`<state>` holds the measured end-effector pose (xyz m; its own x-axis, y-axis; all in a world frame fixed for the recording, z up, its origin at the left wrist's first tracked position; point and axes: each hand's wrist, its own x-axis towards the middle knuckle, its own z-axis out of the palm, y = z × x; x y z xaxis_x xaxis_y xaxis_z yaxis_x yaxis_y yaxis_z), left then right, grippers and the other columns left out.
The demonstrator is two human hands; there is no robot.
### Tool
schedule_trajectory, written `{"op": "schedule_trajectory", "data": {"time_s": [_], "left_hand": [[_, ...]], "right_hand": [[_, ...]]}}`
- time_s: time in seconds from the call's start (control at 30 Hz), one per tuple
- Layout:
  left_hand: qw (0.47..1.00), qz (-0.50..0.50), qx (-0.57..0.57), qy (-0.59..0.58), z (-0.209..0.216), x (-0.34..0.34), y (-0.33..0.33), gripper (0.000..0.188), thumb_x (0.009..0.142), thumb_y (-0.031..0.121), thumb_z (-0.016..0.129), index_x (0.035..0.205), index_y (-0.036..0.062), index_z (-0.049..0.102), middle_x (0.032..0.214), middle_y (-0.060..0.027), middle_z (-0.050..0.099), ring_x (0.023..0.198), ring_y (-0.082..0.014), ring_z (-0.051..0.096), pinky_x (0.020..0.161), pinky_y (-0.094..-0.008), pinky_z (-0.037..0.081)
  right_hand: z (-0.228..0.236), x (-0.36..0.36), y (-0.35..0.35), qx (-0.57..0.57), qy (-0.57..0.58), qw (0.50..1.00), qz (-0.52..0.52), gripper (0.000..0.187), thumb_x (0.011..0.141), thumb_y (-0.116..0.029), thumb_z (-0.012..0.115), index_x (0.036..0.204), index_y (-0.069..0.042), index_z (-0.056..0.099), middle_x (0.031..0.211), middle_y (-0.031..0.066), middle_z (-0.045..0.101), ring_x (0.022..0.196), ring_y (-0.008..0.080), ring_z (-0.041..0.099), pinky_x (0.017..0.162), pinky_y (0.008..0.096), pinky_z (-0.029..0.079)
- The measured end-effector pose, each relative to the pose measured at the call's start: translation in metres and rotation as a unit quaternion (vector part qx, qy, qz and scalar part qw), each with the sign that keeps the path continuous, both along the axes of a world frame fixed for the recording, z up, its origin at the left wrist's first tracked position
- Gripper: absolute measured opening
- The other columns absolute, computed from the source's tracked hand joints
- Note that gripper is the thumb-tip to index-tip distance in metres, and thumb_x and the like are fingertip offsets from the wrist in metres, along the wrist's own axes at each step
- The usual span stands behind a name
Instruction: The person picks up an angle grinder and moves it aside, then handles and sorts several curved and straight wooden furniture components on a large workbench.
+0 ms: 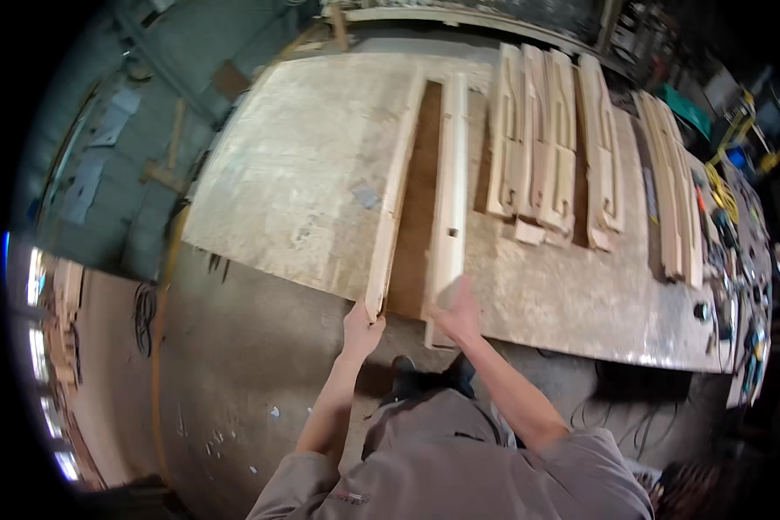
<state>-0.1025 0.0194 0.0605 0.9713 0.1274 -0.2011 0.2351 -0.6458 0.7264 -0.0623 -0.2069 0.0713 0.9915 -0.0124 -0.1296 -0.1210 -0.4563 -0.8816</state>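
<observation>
Two long, pale wooden pieces lie lengthwise on the workbench, pointing away from me, with a dark brown gap between them. My left hand (pixel 364 329) is closed round the near end of the narrow wooden rail (pixel 396 204). To its right, my right hand (pixel 459 314) grips the wider wooden beam (pixel 447 186) close to its near end, which sticks out past the bench edge. A small square hole shows in this beam's top face. The right fingers are slightly blurred and partly hidden against the wood.
Several shaped, grooved wooden pieces (pixel 542 139) lie side by side at the back right of the workbench (pixel 277 173). Farther right are more long wooden pieces (pixel 670 186), then hand tools and a coiled yellow cord (pixel 721 192). A dark cable (pixel 144 319) lies on the floor at left.
</observation>
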Motion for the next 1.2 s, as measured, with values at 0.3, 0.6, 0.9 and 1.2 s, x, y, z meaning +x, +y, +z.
{"op": "schedule_trajectory", "data": {"time_s": [0.3, 0.6, 0.9, 1.2], "left_hand": [[0.973, -0.192, -0.118, -0.044, 0.016, 0.006, -0.025, 0.111, 0.061, 0.024, 0.087, 0.147, 0.0057, 0.019, 0.138, -0.0198, 0.044, 0.128, -0.0343, 0.046, 0.102, -0.042, 0.042], [0.954, -0.272, -0.001, -0.125, 0.02, 0.019, -0.017, 0.089, 0.056, 0.02, 0.087, 0.135, 0.0194, 0.048, 0.148, -0.028, 0.022, 0.122, -0.0472, 0.046, 0.093, -0.0468, 0.05], [0.953, -0.282, 0.037, -0.104, 0.032, 0.021, -0.013, 0.091, 0.053, 0.025, 0.09, 0.135, 0.0266, 0.048, 0.148, -0.0334, 0.02, 0.12, -0.0499, 0.049, 0.087, -0.0488, 0.052], [0.963, -0.252, 0.03, -0.093, 0.04, 0.022, -0.03, 0.088, 0.061, 0.031, 0.085, 0.138, 0.0142, 0.045, 0.144, -0.035, 0.027, 0.13, -0.046, 0.039, 0.096, -0.0456, 0.048]], "right_hand": [[-0.052, 0.028, 0.041, 0.023, -0.085, 0.995, 0.04, 0.077, 0.081, -0.026, 0.068, 0.144, -0.002, 0.031, 0.131, 0.0234, 0.05, 0.115, 0.0374, 0.055, 0.096, 0.0424, 0.046], [0.002, 0.104, -0.045, -0.222, -0.006, 0.972, -0.082, 0.055, 0.083, -0.031, 0.066, 0.128, -0.003, 0.051, 0.098, 0.0214, 0.068, 0.091, 0.0349, 0.067, 0.078, 0.0457, 0.053], [-0.01, 0.198, -0.079, -0.358, 0.042, 0.932, -0.032, 0.052, 0.083, -0.029, 0.061, 0.127, -0.005, 0.047, 0.091, 0.022, 0.068, 0.09, 0.039, 0.065, 0.079, 0.0497, 0.051], [0.0, 0.051, -0.062, -0.333, -0.017, 0.943, 0.015, 0.05, 0.078, -0.042, 0.067, 0.108, -0.003, 0.058, 0.068, 0.0196, 0.063, 0.064, 0.0367, 0.064, 0.062, 0.0464, 0.051]]}}
